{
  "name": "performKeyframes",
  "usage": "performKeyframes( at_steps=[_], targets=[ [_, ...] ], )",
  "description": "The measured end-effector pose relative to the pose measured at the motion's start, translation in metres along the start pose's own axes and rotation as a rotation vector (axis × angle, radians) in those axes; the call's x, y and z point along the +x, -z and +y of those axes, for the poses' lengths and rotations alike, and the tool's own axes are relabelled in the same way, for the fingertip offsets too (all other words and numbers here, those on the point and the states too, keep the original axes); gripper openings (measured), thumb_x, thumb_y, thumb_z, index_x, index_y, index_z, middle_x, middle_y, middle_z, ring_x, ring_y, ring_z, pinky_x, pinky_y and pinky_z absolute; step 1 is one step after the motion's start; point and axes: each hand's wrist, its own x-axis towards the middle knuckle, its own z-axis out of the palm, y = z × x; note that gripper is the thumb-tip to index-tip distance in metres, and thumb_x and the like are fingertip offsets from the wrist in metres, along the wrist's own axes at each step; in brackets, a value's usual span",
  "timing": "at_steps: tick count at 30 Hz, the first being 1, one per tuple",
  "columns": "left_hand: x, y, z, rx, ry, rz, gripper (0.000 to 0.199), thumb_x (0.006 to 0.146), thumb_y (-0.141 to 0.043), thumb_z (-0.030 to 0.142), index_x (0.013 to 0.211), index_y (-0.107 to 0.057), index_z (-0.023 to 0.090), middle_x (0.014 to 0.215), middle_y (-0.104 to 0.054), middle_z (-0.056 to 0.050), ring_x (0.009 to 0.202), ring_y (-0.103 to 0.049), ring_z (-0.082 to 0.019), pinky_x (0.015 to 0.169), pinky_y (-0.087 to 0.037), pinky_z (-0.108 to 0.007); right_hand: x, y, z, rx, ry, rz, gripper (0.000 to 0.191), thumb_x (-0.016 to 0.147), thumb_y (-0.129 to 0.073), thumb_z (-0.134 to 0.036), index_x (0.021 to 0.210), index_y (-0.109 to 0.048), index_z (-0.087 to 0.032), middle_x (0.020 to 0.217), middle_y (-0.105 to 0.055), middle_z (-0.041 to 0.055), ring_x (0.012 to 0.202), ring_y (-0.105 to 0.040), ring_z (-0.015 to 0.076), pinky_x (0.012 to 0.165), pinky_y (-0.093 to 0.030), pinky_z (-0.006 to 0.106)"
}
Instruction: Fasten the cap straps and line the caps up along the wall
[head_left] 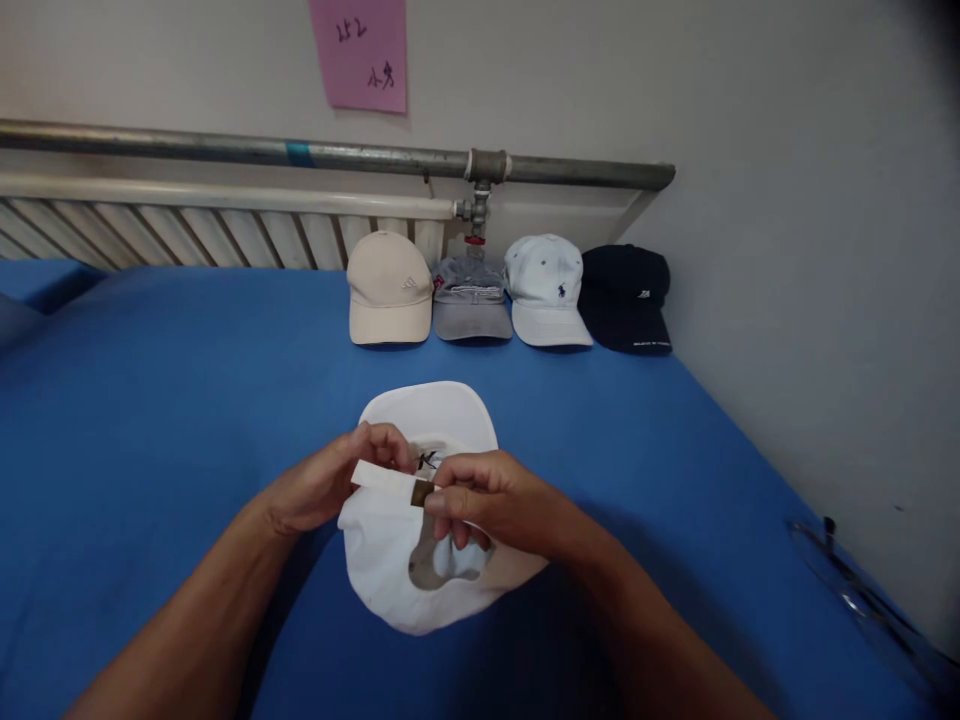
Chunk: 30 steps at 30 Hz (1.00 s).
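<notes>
A white cap (pixel 405 590) is held over the blue surface, its brim pointing away and its back opening facing me. Its adjustment strap (pixel 379 480) runs across the opening, with a dark metal buckle (pixel 422 493) on it. My right hand (pixel 491 500) pinches the strap beside the buckle between thumb and fingers, its other fingers curled over the opening. My left hand (pixel 337 475) is at the cap's left side, fingers curled behind the strap near its loose end; its fingertips are partly hidden by the cap and strap.
Beyond the white cap, a beige cap (pixel 390 290), a grey cap (pixel 472 300), a pale blue cap (pixel 546 290) and a black cap (pixel 626 290) stand in a row. Behind are a radiator (pixel 247 238) and pipe (pixel 375 158). Glasses (pixel 855 600) lie at right.
</notes>
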Motion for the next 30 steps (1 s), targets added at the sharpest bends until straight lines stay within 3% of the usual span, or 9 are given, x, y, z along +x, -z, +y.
performKeyframes(
  at_steps=[4, 7, 10, 14, 17, 20, 23, 26, 30],
  targets=[
    [-0.01, 0.002, 0.01, 0.114, -0.159, -0.021, 0.046, 0.078, -0.063, 0.063, 0.077, -0.058, 0.017, 0.083, -0.058, -0.004, 0.075, -0.052, -0.017, 0.066, -0.042, -0.026, -0.002, -0.002, -0.004, 0.017, -0.004, 0.0, 0.019, 0.083, -0.062, -0.028, 0.068, -0.059, -0.016, 0.062, -0.062, -0.0024, 0.047, -0.05, 0.0054, 0.044, -0.036, 0.017],
    [-0.023, 0.003, 0.019, 0.319, -0.108, 0.028, 0.031, 0.081, -0.069, 0.045, 0.073, -0.06, 0.016, 0.084, -0.059, -0.003, 0.078, -0.052, -0.015, 0.067, -0.04, -0.024, -0.009, 0.003, -0.007, 0.053, 0.024, -0.021, 0.02, 0.084, -0.063, -0.033, 0.074, -0.063, -0.015, 0.069, -0.065, -0.0008, 0.054, -0.054, 0.0067, 0.051, -0.042, 0.019],
    [-0.034, 0.004, 0.027, 0.412, -0.047, 0.039, 0.027, 0.082, -0.068, 0.039, 0.069, -0.06, 0.016, 0.08, -0.06, -0.002, 0.072, -0.052, -0.014, 0.062, -0.038, -0.023, -0.02, 0.016, -0.009, 0.051, 0.008, -0.099, 0.019, 0.077, -0.072, -0.031, 0.088, -0.069, -0.017, 0.076, -0.067, -0.0013, 0.066, -0.06, 0.0094, 0.061, -0.047, 0.021],
    [-0.041, 0.005, 0.033, 0.46, -0.022, -0.023, 0.025, 0.084, -0.065, 0.036, 0.069, -0.06, 0.017, 0.083, -0.063, -0.003, 0.071, -0.053, -0.013, 0.061, -0.039, -0.022, -0.031, 0.029, -0.011, 0.007, -0.044, -0.319, 0.033, 0.067, -0.077, -0.016, 0.1, -0.07, -0.018, 0.085, -0.07, -0.0009, 0.077, -0.064, 0.0121, 0.068, -0.049, 0.022],
    [-0.043, 0.007, 0.032, 0.467, 0.016, -0.108, 0.022, 0.085, -0.064, 0.034, 0.072, -0.058, 0.017, 0.081, -0.062, -0.002, 0.071, -0.052, -0.013, 0.062, -0.04, -0.023, -0.033, 0.031, -0.011, -0.064, -0.043, -0.367, 0.022, 0.071, -0.073, -0.016, 0.093, -0.071, -0.016, 0.079, -0.069, -0.0018, 0.072, -0.062, 0.0114, 0.066, -0.047, 0.022],
    [-0.044, 0.009, 0.03, 0.465, 0.017, -0.159, 0.021, 0.084, -0.065, 0.033, 0.074, -0.057, 0.017, 0.078, -0.06, -0.001, 0.071, -0.051, -0.013, 0.063, -0.041, -0.023, -0.032, 0.031, -0.01, -0.111, 0.04, -0.242, 0.011, 0.072, -0.072, -0.016, 0.084, -0.071, -0.016, 0.074, -0.067, -0.0037, 0.068, -0.058, 0.0097, 0.065, -0.044, 0.021],
    [-0.043, 0.009, 0.028, 0.446, -0.048, -0.073, 0.024, 0.084, -0.066, 0.033, 0.07, -0.054, 0.017, 0.071, -0.056, 0.002, 0.065, -0.047, -0.01, 0.06, -0.038, -0.02, -0.033, 0.034, -0.011, -0.097, 0.17, -0.097, 0.009, 0.073, -0.071, -0.019, 0.082, -0.07, -0.016, 0.078, -0.068, -0.0018, 0.073, -0.058, 0.0115, 0.066, -0.043, 0.022],
    [-0.039, 0.005, 0.027, 0.421, -0.076, 0.015, 0.027, 0.083, -0.067, 0.033, 0.067, -0.052, 0.016, 0.065, -0.051, 0.004, 0.06, -0.042, -0.008, 0.056, -0.035, -0.018, -0.035, 0.034, -0.015, -0.178, 0.165, 0.039, 0.011, 0.074, -0.062, -0.017, 0.082, -0.069, -0.017, 0.08, -0.068, 0.0, 0.075, -0.059, 0.0142, 0.066, -0.043, 0.025],
    [-0.034, -0.004, 0.026, 0.421, -0.069, -0.008, 0.028, 0.084, -0.065, 0.034, 0.068, -0.05, 0.016, 0.065, -0.048, 0.004, 0.06, -0.041, -0.008, 0.055, -0.034, -0.018, -0.041, 0.016, -0.02, -0.481, 0.296, 0.385, 0.025, 0.078, -0.05, -0.009, 0.09, -0.069, -0.021, 0.093, -0.071, 0.0021, 0.088, -0.062, 0.0187, 0.077, -0.044, 0.03]
  ],
)
